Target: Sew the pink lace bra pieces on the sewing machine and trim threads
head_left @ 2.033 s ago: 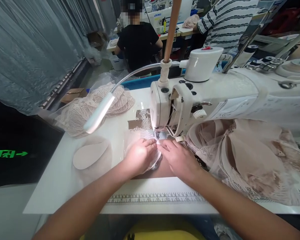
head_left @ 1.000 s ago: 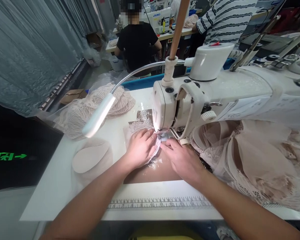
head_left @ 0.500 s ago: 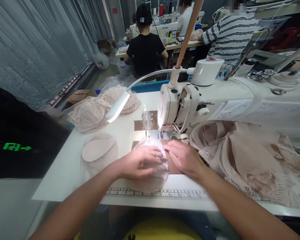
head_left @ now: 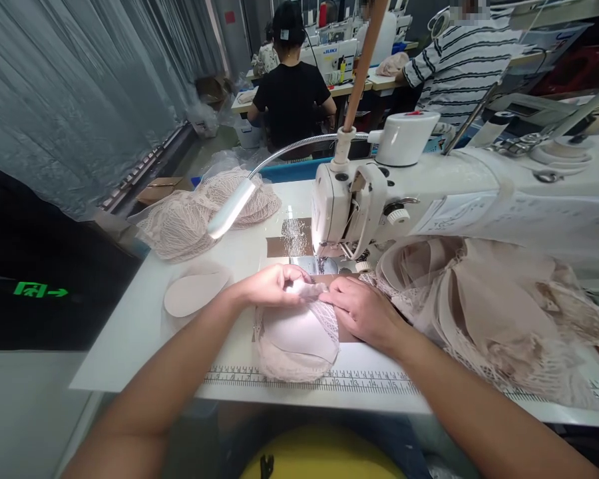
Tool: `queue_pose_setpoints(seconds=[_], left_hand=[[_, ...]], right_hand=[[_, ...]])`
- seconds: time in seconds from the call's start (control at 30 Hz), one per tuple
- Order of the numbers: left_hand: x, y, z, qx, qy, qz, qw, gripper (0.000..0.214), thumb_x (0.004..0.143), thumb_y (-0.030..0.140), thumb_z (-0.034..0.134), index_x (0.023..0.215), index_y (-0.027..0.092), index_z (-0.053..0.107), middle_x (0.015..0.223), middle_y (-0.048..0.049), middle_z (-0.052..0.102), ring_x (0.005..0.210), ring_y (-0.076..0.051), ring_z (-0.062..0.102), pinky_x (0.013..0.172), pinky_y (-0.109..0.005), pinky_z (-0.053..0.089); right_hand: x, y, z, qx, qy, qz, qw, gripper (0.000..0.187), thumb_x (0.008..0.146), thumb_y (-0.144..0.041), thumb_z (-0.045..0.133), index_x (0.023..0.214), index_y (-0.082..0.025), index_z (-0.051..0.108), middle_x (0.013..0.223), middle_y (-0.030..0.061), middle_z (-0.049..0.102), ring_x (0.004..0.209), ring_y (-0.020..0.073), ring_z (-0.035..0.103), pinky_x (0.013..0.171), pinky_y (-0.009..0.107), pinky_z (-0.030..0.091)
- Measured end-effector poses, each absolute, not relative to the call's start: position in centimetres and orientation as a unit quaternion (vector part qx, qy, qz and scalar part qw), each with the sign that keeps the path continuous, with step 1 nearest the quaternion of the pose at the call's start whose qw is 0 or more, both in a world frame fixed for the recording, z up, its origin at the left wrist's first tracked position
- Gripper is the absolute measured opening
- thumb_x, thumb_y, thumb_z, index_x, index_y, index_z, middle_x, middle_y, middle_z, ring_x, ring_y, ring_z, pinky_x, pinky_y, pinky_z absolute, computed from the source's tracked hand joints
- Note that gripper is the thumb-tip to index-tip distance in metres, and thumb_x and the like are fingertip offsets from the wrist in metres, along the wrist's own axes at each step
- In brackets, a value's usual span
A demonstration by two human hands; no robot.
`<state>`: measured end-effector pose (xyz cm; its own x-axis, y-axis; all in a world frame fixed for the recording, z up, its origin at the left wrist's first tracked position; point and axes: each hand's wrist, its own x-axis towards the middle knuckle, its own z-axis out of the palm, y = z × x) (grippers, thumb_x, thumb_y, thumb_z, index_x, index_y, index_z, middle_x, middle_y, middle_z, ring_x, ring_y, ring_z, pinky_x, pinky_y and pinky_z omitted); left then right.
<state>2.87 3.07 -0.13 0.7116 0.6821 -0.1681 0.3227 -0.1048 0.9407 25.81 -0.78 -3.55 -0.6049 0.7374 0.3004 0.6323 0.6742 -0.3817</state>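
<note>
A pale lace-covered bra cup [head_left: 297, 339] lies on the white table [head_left: 130, 346], just in front of the sewing machine [head_left: 359, 206] head. My left hand [head_left: 272, 286] pinches the cup's top edge, its fingers closed on the lace. My right hand [head_left: 362, 309] rests on the cup's right side, fingers curled and pressing the fabric near the same edge. The needle area [head_left: 324, 263] sits a little beyond both hands.
A beige foam pad [head_left: 194, 296] lies left of the hands. A heap of lace cups [head_left: 199, 206] sits at the back left, under the gooseneck lamp [head_left: 229, 209]. Bunched lace fabric [head_left: 489, 306] fills the right. A printed ruler [head_left: 329, 382] runs along the front edge. Other people sit at machines behind.
The cup has been drawn back from under the needle toward me. My left hand, flat on it before, has lifted to pinch its top edge. The cup's rounded face now shows.
</note>
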Motion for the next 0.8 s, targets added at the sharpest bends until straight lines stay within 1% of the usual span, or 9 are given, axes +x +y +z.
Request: queue_pose_setpoints(seconds=[0.1,0.17,0.27,0.37,0.43,0.53,0.63,0.7,0.8], left_hand=[[2.1,3.2,-0.5,0.647,0.344,0.205,0.649,0.034,0.068,0.029,0.075,0.062,0.015,0.044,0.07,-0.0006,0.055,0.07,-0.013,0.057,0.065,-0.025,0.045],[1.3,3.4,-0.9,0.615,0.385,0.257,0.638,0.04,0.069,0.03,0.075,0.059,0.016,0.039,0.06,0.0035,0.048,0.058,-0.009,0.05,0.058,-0.023,0.042],[-0.1,3.3,-0.7,0.614,0.47,0.364,0.519,0.039,0.071,0.026,0.07,0.059,0.017,0.034,0.062,0.004,0.048,0.056,-0.007,0.045,0.056,-0.021,0.038],[-0.7,2.1,0.5,0.658,0.549,0.412,0.311,0.016,0.078,0.021,0.061,0.07,0.017,0.047,0.074,0.0009,0.055,0.066,-0.01,0.05,0.064,-0.024,0.042],[0.0,0.8,1.2,0.711,0.544,0.376,0.238,0.003,0.084,0.02,0.054,0.082,0.018,0.055,0.082,-0.0015,0.06,0.076,-0.013,0.055,0.071,-0.026,0.045],[2.2,-0.9,1.2,0.822,0.455,0.245,0.237,0.016,0.087,0.02,0.05,0.098,0.017,0.061,0.102,-0.0069,0.065,0.097,-0.019,0.059,0.086,-0.033,0.048],[4.7,-1.6,0.1,0.898,0.373,0.135,0.189,0.024,0.087,0.019,0.048,0.103,0.012,0.064,0.114,-0.0122,0.064,0.109,-0.025,0.055,0.097,-0.041,0.044],[5.7,-1.7,-0.4,0.918,0.347,0.11,0.161,0.027,0.088,0.018,0.045,0.106,0.011,0.064,0.119,-0.0132,0.062,0.114,-0.026,0.053,0.1,-0.042,0.043],[6.2,-1.3,-0.7,0.922,0.346,0.097,0.143,0.032,0.088,0.018,0.044,0.114,0.01,0.061,0.123,-0.013,0.06,0.112,-0.025,0.054,0.098,-0.041,0.045]], right_hand=[[25.9,-0.8,-3.6,-0.382,-0.888,0.125,0.222,0.036,0.079,-0.002,0.046,0.097,-0.02,0.072,0.078,0.0044,0.056,0.077,0.0167,0.051,0.068,0.027,0.042],[26.0,-0.8,-3.7,-0.381,-0.887,0.13,0.226,0.036,0.08,-0.002,0.046,0.098,-0.02,0.072,0.077,0.0044,0.055,0.077,0.0165,0.051,0.067,0.027,0.042],[25.9,-0.8,-3.7,-0.386,-0.884,0.13,0.229,0.035,0.08,-0.003,0.047,0.098,-0.019,0.072,0.078,0.0051,0.056,0.077,0.0168,0.052,0.067,0.027,0.042],[25.8,-0.8,-3.7,-0.388,-0.884,0.123,0.228,0.032,0.082,-0.005,0.047,0.097,-0.018,0.072,0.077,0.0054,0.056,0.076,0.0171,0.052,0.067,0.027,0.042],[25.8,-0.9,-3.6,-0.386,-0.885,0.123,0.229,0.03,0.083,-0.007,0.045,0.094,-0.017,0.072,0.077,0.0054,0.057,0.075,0.017,0.052,0.066,0.027,0.042],[25.7,-1.1,-3.3,-0.394,-0.88,0.121,0.237,0.026,0.081,-0.008,0.044,0.08,-0.016,0.069,0.072,0.0043,0.058,0.07,0.0163,0.052,0.063,0.027,0.041],[25.9,-1.1,-3.2,-0.417,-0.87,0.103,0.241,0.024,0.077,-0.009,0.043,0.067,-0.017,0.063,0.065,0.0029,0.057,0.062,0.0156,0.05,0.06,0.028,0.038],[26.0,-1.0,-3.3,-0.433,-0.865,0.088,0.238,0.025,0.077,-0.01,0.042,0.074,-0.016,0.066,0.07,0.0039,0.06,0.067,0.0166,0.053,0.063,0.028,0.039],[26.0,-0.9,-3.5,-0.455,-0.864,0.062,0.207,0.038,0.076,-0.009,0.042,0.103,-0.015,0.069,0.084,0.0063,0.065,0.078,0.0191,0.057,0.07,0.029,0.041]])
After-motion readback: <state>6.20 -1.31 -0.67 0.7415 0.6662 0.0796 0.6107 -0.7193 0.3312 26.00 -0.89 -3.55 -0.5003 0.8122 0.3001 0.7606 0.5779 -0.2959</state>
